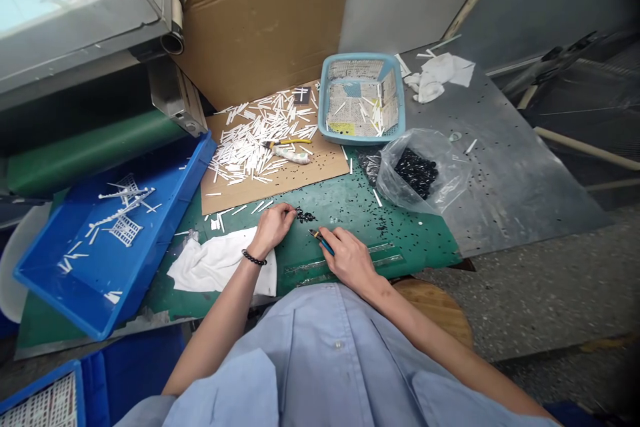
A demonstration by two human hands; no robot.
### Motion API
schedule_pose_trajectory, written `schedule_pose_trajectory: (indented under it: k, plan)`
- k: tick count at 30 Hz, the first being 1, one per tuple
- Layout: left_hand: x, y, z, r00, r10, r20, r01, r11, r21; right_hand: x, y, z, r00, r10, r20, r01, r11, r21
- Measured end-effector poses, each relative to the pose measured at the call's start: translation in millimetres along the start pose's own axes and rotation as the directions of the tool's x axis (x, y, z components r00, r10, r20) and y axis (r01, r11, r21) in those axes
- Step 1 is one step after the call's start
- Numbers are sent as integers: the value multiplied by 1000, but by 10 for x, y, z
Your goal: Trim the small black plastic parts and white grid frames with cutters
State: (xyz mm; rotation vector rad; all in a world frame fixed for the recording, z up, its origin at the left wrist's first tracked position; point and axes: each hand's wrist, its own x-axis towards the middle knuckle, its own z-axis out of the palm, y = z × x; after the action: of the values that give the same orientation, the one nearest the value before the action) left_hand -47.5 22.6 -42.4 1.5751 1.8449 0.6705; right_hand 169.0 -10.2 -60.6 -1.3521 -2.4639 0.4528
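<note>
My right hand (346, 257) is wrapped round a small pair of cutting pliers (324, 241) with blue and black handles. Their jaws point up and left, toward a little heap of shiny black pieces (306, 216) on the green table mat (340, 193). At the left edge of that heap, the thumb and fingers of my left hand (274, 223) are pinched together. Whatever lies between those fingertips is too small to make out. A crumpled white cloth (215, 263) lies partly under my left wrist, which wears a dark bead bracelet (254, 257).
Behind my hands, cardboard (320, 170) bears many white sticks (250, 147) and yellow-handled pliers (290, 141). A light-blue basket (326, 97) stands behind a clear bag (450, 180) of black pieces (416, 173). At left, a blue tray (65, 293) holds white plastic scraps (126, 230).
</note>
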Motion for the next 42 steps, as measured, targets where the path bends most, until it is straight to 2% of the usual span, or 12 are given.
schedule_pose_trajectory:
  k: [4, 9, 12, 15, 17, 24, 26, 28, 31, 34, 37, 42]
  plan:
    - [-28, 16, -23, 998, -65, -3, 64, 993, -101, 17, 0, -30, 1000, 7, -17, -7, 1000, 26]
    - [-137, 74, -60, 958, -109, 265, 204, 909, -363, 58, 0, -94, 999, -20, -36, 21, 1000, 17]
    - [-196, 139, -94, 920, -153, 360, 310, 845, -435, 99, -40, -117, 997, 3, -75, 10, 985, 172]
    - [-240, 222, -88, 901, -193, 390, 366, 820, -441, 157, -125, -129, 988, 112, -105, -48, 876, 480]
    - [-267, 267, -49, 895, -195, 400, 377, 810, -449, 201, -184, -119, 980, 180, -88, -89, 784, 614]
    - [-307, 218, 114, 880, -244, 408, 448, 713, -539, 286, -195, 71, 940, 335, 63, -241, 524, 817]
    - [-304, 169, 113, 876, -268, 402, 468, 679, -566, 285, -165, 112, 939, 338, 59, -249, 552, 796]
    - [-304, 130, 88, 876, -260, 406, 468, 660, -587, 275, -134, 116, 951, 309, 15, -226, 661, 716]
    - [-315, 93, 30, 876, -197, 441, 457, 635, -623, 248, -78, 52, 988, 142, -59, -92, 855, 511]
    - [-324, 77, -25, 868, -139, 477, 450, 628, -636, 219, -12, -62, 995, -56, -85, 74, 968, 238]
    - [-320, 74, -65, 852, -125, 508, 459, 644, -612, 202, 40, -172, 984, -175, -34, 176, 984, 39]
    - [-306, 95, -100, 836, -122, 535, 461, 686, -563, 183, 58, -254, 969, -245, 33, 247, 966, -72]
